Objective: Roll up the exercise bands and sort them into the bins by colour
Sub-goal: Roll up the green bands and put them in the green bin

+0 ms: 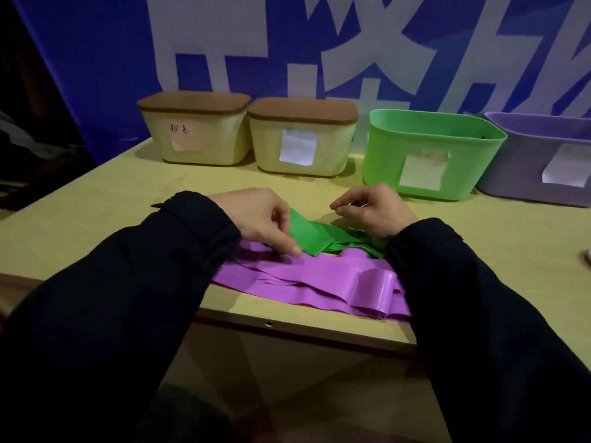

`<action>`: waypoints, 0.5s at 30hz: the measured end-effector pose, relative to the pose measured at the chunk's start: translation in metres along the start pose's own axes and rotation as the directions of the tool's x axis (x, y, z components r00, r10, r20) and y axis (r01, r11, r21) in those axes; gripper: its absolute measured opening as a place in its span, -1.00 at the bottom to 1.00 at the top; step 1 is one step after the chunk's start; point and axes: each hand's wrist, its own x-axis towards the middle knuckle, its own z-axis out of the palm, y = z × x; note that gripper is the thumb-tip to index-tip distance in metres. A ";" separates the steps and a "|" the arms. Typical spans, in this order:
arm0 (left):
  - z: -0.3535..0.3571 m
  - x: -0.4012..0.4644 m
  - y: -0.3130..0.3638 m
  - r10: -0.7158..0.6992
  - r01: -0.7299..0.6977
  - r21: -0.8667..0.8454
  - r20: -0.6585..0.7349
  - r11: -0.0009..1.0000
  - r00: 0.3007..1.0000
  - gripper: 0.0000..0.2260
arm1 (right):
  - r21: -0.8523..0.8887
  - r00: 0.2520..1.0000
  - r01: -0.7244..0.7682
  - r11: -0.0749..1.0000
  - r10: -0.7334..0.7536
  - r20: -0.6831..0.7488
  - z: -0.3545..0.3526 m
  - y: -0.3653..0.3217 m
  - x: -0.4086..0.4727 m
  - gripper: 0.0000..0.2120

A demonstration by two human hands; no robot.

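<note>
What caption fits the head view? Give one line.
Left hand pinches the green band above the purple band; four bins wait behind.

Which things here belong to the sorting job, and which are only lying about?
Job:
- green band, pinched by the left hand
- purple band
- green bin
- purple bin
- two lidded cream bins
- right hand

Lying about:
- blue banner
- white object at the table edge

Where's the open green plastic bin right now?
Head view: the green plastic bin stands back right on the table, between a lidded cream bin and the purple bin.
</note>
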 end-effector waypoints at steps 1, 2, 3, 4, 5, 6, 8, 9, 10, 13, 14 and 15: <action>0.002 0.000 0.000 -0.003 0.004 0.066 -0.008 0.998 1.000 -0.69 | 0.002 1.000 -0.001 1.000 0.001 -0.004 -0.001 -0.001 0.000 -0.89; 0.003 0.001 -0.002 -0.005 0.008 0.121 -0.026 0.993 1.000 -0.78 | 0.006 1.000 -0.003 1.000 0.003 -0.004 -0.002 -0.001 -0.001 -0.89; 0.003 0.001 -0.003 -0.002 0.010 0.149 -0.054 0.989 0.999 -0.88 | 0.016 1.000 -0.006 1.000 0.006 -0.002 -0.003 0.000 -0.001 -0.89; 0.002 0.000 -0.005 0.009 0.004 0.135 -0.094 0.991 0.996 -0.96 | 0.024 1.000 -0.008 1.000 0.008 0.003 -0.003 0.000 -0.001 -0.89; -0.001 -0.001 -0.006 0.029 -0.018 0.073 -0.148 0.997 0.989 -0.98 | 0.037 1.000 -0.003 0.999 0.003 0.008 -0.004 -0.001 -0.002 -0.88; -0.007 -0.001 -0.007 0.046 -0.055 -0.034 -0.222 0.998 0.974 -0.95 | 0.058 1.000 0.007 0.998 -0.008 0.007 -0.005 -0.002 -0.002 -0.88; -0.020 -0.003 -0.003 0.058 -0.185 -0.308 -0.379 0.933 0.924 -0.88 | 0.121 0.998 0.055 0.991 -0.052 -0.029 -0.008 -0.004 0.000 -0.87; -0.027 -0.004 0.003 0.056 -0.268 -0.436 -0.440 0.859 0.896 -0.85 | 0.175 0.995 0.091 0.980 -0.082 -0.056 -0.010 -0.006 0.001 -0.86; -0.033 -0.004 0.009 0.056 -0.351 -0.534 -0.491 0.770 0.869 -0.82 | 0.259 0.990 0.128 0.957 -0.111 -0.082 -0.013 -0.009 0.002 -0.85; -0.043 0.003 0.032 0.016 -0.520 -0.619 -0.634 0.589 0.773 -0.87 | 0.529 0.976 0.209 0.822 -0.140 -0.168 -0.020 -0.024 0.004 -0.82; -0.044 0.007 0.038 -0.013 -0.549 -0.630 -0.663 0.549 0.748 -0.86 | 0.597 0.972 0.225 0.770 -0.136 -0.190 -0.021 -0.029 0.005 -0.82; -0.045 0.011 0.045 -0.031 -0.570 -0.656 -0.669 0.495 0.743 -0.84 | 0.657 0.970 0.237 0.716 -0.136 -0.202 -0.021 -0.035 0.005 -0.80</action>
